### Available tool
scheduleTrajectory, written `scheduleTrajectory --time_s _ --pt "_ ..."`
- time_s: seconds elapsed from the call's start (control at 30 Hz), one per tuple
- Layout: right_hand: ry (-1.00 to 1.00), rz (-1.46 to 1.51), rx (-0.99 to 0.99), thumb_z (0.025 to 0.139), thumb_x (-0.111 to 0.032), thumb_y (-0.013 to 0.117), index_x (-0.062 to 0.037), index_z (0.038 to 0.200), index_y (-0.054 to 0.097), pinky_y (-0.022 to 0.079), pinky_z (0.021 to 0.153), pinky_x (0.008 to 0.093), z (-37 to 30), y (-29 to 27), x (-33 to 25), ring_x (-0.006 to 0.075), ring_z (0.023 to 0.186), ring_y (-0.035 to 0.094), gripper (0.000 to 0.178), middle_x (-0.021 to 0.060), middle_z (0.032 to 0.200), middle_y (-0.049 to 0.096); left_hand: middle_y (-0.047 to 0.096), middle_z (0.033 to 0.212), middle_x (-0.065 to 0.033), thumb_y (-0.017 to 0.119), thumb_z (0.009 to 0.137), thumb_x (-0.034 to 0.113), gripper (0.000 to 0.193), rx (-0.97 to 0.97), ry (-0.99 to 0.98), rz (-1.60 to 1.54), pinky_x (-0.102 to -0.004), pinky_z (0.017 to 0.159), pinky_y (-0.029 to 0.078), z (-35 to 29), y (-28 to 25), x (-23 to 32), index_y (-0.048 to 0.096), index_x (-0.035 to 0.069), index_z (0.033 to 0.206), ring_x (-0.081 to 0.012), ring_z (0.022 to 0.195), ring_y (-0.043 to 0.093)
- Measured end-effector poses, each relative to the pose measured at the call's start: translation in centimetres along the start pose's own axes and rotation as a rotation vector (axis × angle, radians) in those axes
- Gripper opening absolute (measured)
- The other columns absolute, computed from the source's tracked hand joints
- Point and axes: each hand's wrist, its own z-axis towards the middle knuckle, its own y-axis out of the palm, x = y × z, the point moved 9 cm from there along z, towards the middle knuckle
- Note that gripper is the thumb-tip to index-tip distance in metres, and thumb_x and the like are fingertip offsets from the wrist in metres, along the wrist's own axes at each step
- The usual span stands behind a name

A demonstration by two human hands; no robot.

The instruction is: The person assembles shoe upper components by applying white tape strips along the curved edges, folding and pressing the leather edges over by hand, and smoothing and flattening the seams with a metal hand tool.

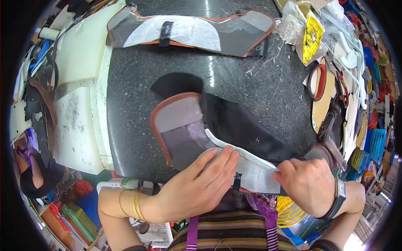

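Observation:
A flat grey shoe-upper piece [180,113] with a reddish-brown edge lies on the dark stone worktop at its near side. Black fabric [243,123] is joined along it and folds away to the far right. Along the seam between them runs a narrow white foam strip [247,154]. My left hand [207,180] lies on the piece with fingers stretched, the fingertips against the strip's lower side. In a closed pinch, my right hand [307,184] grips the strip's right end. Beneath my hands a white textured patch [261,180] partly shows.
At the far side lies a similar shoe-upper piece [236,31] with a white half-round patch. Red-and-black-handled scissors [320,82], a yellow scrap [313,37] and a hammer-like tool [333,150] crowd the right edge. White slabs [77,129] stand on the left.

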Motion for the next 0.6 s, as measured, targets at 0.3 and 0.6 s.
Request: scheduleTrajectory --time_s 0.3,0.6 --pt "0.049 0.172 0.029 0.082 -0.03 0.07 -0.0073 0.072 0.054 0.047 0.047 0.0386 -1.9 1.5 2.4 0.0269 0.052 0.061 0.029 0.008 0.063 0.057 0.057 0.131 -0.0092 0.056 0.085 0.019 0.031 -0.076 -0.003 0.108 -0.0382 0.095 0.048 2.2 0.0 2.3 0.064 0.004 0.111 -0.0317 0.118 0.055" --pt "0.175 0.224 0.182 0.076 -0.017 0.072 -0.0079 0.075 0.053 0.047 0.05 0.0388 -3.2 1.3 4.4 0.0256 0.061 0.061 0.021 0.0064 0.067 0.056 0.054 0.135 -0.017 0.055 0.087 0.023 0.039 -0.079 -0.137 0.012 -0.0415 0.098 0.047 3.6 1.3 3.5 0.058 0.007 0.123 -0.0377 0.12 0.053"
